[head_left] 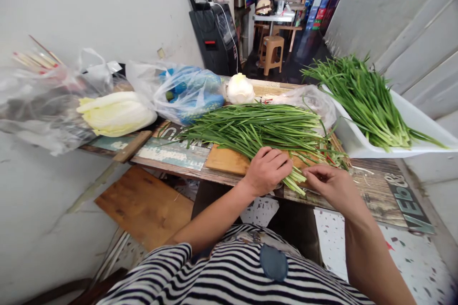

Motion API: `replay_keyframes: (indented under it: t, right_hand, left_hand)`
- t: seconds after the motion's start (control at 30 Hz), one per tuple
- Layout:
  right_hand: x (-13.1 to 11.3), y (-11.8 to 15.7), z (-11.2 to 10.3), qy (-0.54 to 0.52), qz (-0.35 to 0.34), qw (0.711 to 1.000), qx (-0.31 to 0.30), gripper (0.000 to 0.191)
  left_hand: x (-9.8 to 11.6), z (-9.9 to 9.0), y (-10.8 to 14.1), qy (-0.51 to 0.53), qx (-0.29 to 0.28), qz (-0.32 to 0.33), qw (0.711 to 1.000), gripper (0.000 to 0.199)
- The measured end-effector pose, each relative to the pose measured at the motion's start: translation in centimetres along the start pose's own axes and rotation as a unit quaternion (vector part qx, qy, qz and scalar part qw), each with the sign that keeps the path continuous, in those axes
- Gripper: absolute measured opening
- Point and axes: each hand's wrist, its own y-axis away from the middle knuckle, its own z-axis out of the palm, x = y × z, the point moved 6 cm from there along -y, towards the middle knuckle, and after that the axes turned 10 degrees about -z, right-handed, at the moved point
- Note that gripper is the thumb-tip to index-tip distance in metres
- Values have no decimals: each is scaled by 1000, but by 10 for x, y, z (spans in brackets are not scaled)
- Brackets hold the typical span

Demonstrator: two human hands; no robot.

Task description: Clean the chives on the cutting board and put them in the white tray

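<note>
My left hand [269, 170] is closed around a small bunch of green chives, whose pale stem ends [295, 181] stick out to the right of the fist. Just beside those ends, my right hand [327, 182] has thumb and forefinger pinched together; whatever they hold is too small to make out. A large pile of long chives [265, 124] lies behind both hands, partly over a wooden cutting board [227, 159]. Loose trimmings [334, 152] are heaped at the right end of the pile.
More chives [361, 100] fill a white plastic tub [422, 126] at the right. Further left are a knife [132, 147] reaching past the table's edge, a napa cabbage [118, 113] and a plastic bag with blue contents [193, 93]. A white cabbage [240, 89] sits behind the pile.
</note>
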Motion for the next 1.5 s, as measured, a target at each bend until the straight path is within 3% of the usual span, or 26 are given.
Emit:
replay_keyframes:
  t: [0.1,0.27,0.37,0.47,0.6,0.7,0.83,1.0,1.13,1.33,1.5]
  right_hand:
    - [0,-4,-1,-3,23,1000,-5,24]
    - [16,0,6,-78,148,986,-23,24]
    - [25,3,4,-141,171,975,5,30]
    - [31,0,-13,-88,137,983,81,36]
    - [31,-13,-38,156,25,969,192,26]
    - [30,-31,-31,258,-75,950,156,24]
    - [30,-42,-17,334,-117,929,107,26]
    - [0,-20,-24,305,-185,917,177,21]
    - [-17,2,-20,233,-219,932,172,11]
    - [-15,9,-7,135,-229,955,128,8]
    - [-7,7,-4,164,-234,951,117,12]
  left_hand:
    - [1,1,-1,-5,-13,6,1000,23]
    - [2,-2,-1,-3,2,12,1000,22]
    - [0,-2,0,4,17,-1,1000,21]
    - [-2,-1,1,13,15,-12,1000,21]
    - [-2,0,0,16,2,-24,1000,22]
    - [-3,0,-2,23,-1,-28,999,23]
    - [-3,1,-3,27,-6,-34,999,23]
    - [-3,4,-3,15,-32,-40,999,26]
    - [-4,0,-3,19,-10,-39,999,28]
    - [-5,9,-6,48,-60,-26,997,28]
    - [-4,15,-5,33,-83,-16,996,28]
